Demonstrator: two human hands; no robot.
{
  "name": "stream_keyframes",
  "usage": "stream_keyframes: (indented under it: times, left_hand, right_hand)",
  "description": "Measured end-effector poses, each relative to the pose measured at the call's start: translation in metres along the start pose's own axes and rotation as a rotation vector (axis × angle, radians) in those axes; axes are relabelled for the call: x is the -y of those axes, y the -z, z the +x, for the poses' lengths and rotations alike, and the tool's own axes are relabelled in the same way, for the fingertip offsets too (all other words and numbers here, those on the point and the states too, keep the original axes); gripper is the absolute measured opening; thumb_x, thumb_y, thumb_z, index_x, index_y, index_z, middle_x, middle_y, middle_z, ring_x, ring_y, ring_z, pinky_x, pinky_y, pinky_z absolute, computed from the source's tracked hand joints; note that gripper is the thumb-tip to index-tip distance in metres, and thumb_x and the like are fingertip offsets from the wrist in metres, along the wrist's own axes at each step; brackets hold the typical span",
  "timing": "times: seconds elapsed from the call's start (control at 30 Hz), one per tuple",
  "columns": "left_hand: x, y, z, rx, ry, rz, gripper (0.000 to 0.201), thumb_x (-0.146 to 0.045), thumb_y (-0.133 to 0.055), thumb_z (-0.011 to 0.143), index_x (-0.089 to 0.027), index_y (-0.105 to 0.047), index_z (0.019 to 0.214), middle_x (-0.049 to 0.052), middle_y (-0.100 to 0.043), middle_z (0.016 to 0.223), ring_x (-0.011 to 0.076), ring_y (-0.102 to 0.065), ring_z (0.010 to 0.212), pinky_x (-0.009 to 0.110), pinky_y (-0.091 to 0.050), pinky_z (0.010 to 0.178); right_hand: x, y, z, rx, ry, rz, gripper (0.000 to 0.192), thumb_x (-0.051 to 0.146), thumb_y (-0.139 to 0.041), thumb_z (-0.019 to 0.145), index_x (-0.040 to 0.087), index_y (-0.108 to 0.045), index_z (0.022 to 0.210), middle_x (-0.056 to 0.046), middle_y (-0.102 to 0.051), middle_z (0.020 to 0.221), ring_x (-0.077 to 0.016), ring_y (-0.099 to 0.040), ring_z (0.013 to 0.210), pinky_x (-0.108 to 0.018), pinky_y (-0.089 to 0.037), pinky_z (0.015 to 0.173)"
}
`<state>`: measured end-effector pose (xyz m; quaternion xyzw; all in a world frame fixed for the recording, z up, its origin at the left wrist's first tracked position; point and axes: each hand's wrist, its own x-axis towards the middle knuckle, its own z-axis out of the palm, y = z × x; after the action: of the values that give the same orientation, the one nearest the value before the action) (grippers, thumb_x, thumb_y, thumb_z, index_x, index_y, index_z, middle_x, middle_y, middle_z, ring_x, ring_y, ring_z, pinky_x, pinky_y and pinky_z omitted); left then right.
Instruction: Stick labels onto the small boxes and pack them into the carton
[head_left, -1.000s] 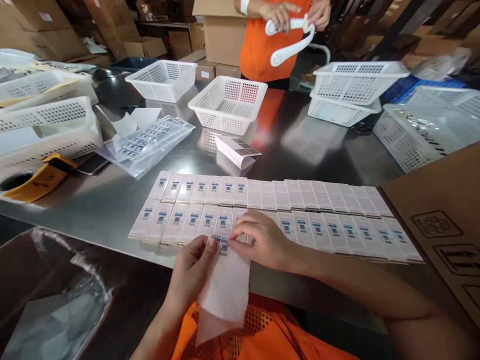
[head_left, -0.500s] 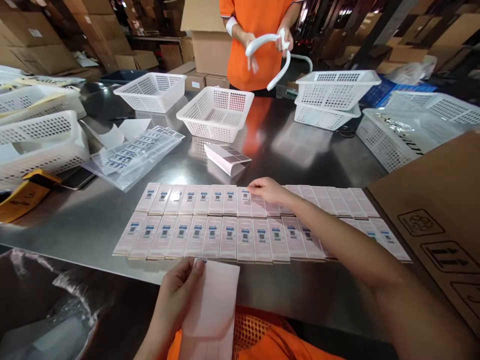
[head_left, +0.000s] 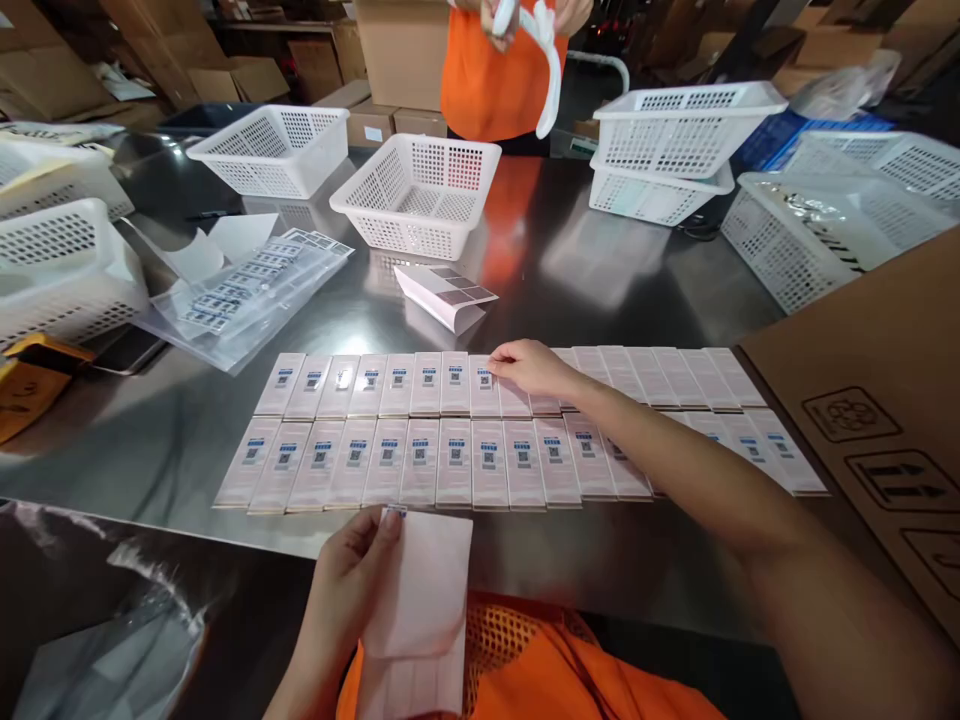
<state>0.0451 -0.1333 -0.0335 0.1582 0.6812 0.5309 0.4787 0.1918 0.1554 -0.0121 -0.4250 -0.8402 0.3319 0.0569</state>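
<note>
My left hand (head_left: pixel 360 560) is closed on a pinkish-white sticker sheet (head_left: pixel 424 585) below the table's front edge. A small blue-printed sticker (head_left: pixel 394 511) shows at the sheet's top edge by my thumb. Over the back row of pale pink boxes (head_left: pixel 427 400), my right hand (head_left: pixel 534 368) has its fingers pressed together. Their tips touch the right side of a QR-code sticker (head_left: pixel 484 378) on one box; whether they pinch anything is hidden. Boxes left of it and most visible ones in the front row (head_left: pixel 455 480) bear such stickers. Back-row boxes (head_left: pixel 660 375) to the right look plain.
A folded card (head_left: pixel 448 295) and a white basket (head_left: pixel 420 200) stand beyond the boxes. Left lie a plastic bag with sticker sheets (head_left: pixel 247 295) and a yellow-black tool (head_left: pixel 37 385). A cardboard carton (head_left: pixel 885 400) borders the right. Across the table, a person in orange (head_left: pixel 495 80) handles a white strip.
My view has tilted down slightly, so the table things sit higher in the picture. Both hands keep about the same places. The co-worker's hands and the white strip have moved.
</note>
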Motion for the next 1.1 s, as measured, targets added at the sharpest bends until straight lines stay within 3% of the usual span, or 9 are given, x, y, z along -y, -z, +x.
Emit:
stream_keyframes:
  times: [0.27,0.43,0.57,0.73,0.8,0.9,0.97,1.03,1.1]
  left_hand:
    - [0.003,-0.001,0.0,0.015,0.014,-0.03,0.043,-0.055,-0.077,0.069,-0.015,-0.063,0.068,-0.001,-0.054,0.06,0.0085,-0.044,0.053,0.017,-0.034,0.049]
    - [-0.006,-0.003,-0.004,0.044,-0.018,-0.022,0.044,-0.056,-0.075,0.071,-0.015,-0.061,0.069,-0.001,-0.052,0.061,0.0094,-0.044,0.056,0.017,-0.034,0.05]
    - [-0.019,-0.013,-0.001,0.105,-0.066,0.071,0.047,-0.058,-0.069,0.076,-0.016,-0.053,0.063,-0.003,-0.045,0.058,0.0082,-0.037,0.053,0.017,-0.029,0.047]
    - [-0.034,-0.035,0.004,0.188,-0.161,0.092,0.042,-0.056,-0.065,0.08,-0.017,-0.059,0.067,-0.001,-0.05,0.062,0.0104,-0.041,0.057,0.019,-0.032,0.05]
    - [-0.037,-0.043,0.003,0.199,-0.189,0.103,0.042,-0.057,-0.062,0.081,-0.017,-0.062,0.071,0.001,-0.056,0.066,0.0131,-0.047,0.063,0.02,-0.036,0.053]
    - [-0.036,-0.048,0.002,0.195,-0.135,0.096,0.047,-0.063,-0.061,0.079,-0.017,-0.062,0.071,0.002,-0.055,0.065,0.0145,-0.049,0.064,0.02,-0.04,0.055]
    - [-0.032,-0.046,0.003,0.189,-0.082,0.088,0.05,-0.065,-0.064,0.075,-0.016,-0.059,0.066,-0.001,-0.049,0.06,0.0121,-0.044,0.058,0.019,-0.037,0.051]
    - [-0.027,-0.042,0.005,0.171,-0.057,0.091,0.052,-0.065,-0.067,0.072,-0.016,-0.054,0.061,-0.003,-0.043,0.056,0.0096,-0.037,0.053,0.018,-0.033,0.047]
    - [-0.023,-0.036,0.007,0.135,-0.029,0.078,0.053,-0.065,-0.068,0.072,-0.016,-0.053,0.061,-0.004,-0.041,0.056,0.0085,-0.034,0.052,0.018,-0.029,0.045]
  right_hand:
    - [0.002,-0.006,-0.004,-0.052,0.016,-0.048,0.016,0.028,-0.058,0.087,0.02,-0.07,0.08,-0.003,-0.071,0.082,-0.0174,-0.06,0.075,-0.027,-0.035,0.062]
    - [0.0,-0.012,-0.006,-0.209,0.032,-0.058,0.003,0.022,-0.065,0.08,0.02,-0.064,0.078,-0.004,-0.065,0.091,-0.0189,-0.058,0.079,-0.029,-0.039,0.067]
    - [0.013,-0.012,-0.022,-0.353,0.045,-0.006,0.045,0.025,-0.081,0.068,0.016,-0.059,0.106,-0.009,-0.058,0.111,-0.0183,-0.058,0.083,-0.03,-0.046,0.07]
    - [0.047,-0.023,-0.082,-0.045,0.421,0.23,0.03,0.04,-0.073,0.082,0.022,-0.067,0.104,-0.002,-0.066,0.094,-0.0138,-0.062,0.078,-0.026,-0.047,0.065]
    - [0.054,-0.031,-0.105,-0.126,0.58,0.133,0.017,0.034,-0.072,0.085,0.021,-0.07,0.095,-0.001,-0.068,0.085,-0.0142,-0.061,0.078,-0.028,-0.046,0.067]
    - [0.054,-0.045,-0.129,-0.485,0.89,-0.255,0.006,0.021,-0.065,0.089,0.019,-0.07,0.087,0.0,-0.068,0.078,-0.0152,-0.058,0.074,-0.033,-0.041,0.063]
    - [0.049,-0.049,-0.139,-0.616,1.136,-0.449,0.007,0.016,-0.065,0.087,0.019,-0.071,0.084,0.001,-0.07,0.083,-0.0145,-0.057,0.073,-0.033,-0.036,0.058]
    - [0.045,-0.044,-0.142,-0.586,1.279,-0.399,0.008,0.017,-0.065,0.086,0.022,-0.07,0.082,0.004,-0.07,0.085,-0.0131,-0.058,0.073,-0.032,-0.038,0.058]
    - [0.041,-0.028,-0.134,-0.471,1.163,-0.147,0.006,0.024,-0.064,0.089,0.025,-0.069,0.089,0.004,-0.07,0.084,-0.0123,-0.059,0.075,-0.03,-0.043,0.064]
